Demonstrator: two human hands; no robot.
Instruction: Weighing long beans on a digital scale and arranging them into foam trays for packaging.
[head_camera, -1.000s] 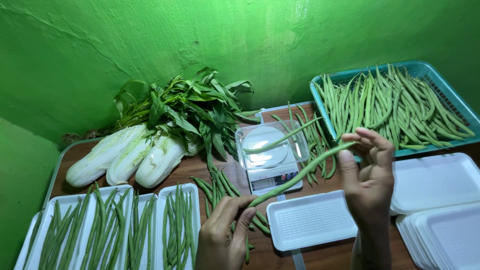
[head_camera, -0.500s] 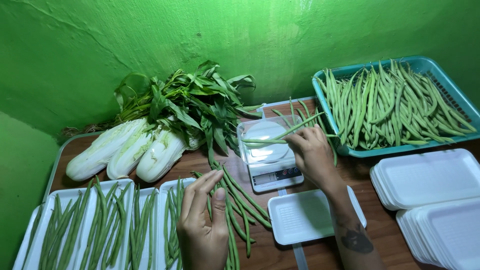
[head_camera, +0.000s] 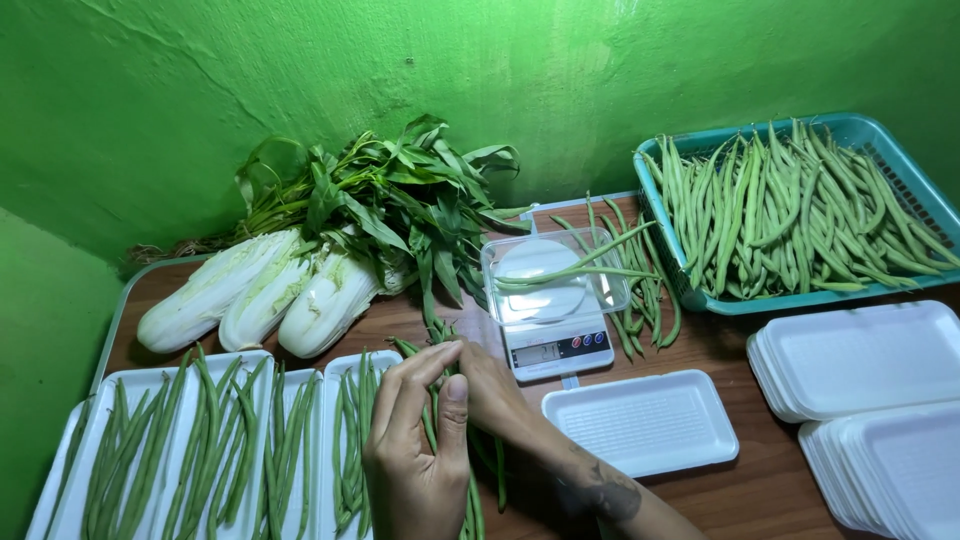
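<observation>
Both hands (head_camera: 440, 420) apparently gather slender, smooth beans (head_camera: 462, 470).

Left hand (head_camera: 415, 455): bare, no ring, nails short.
Right hand (head_camera: 490, 385): bare.
Right forearm (head_camera: 600, 490): sleeveless, dark tattoo.
</observation>
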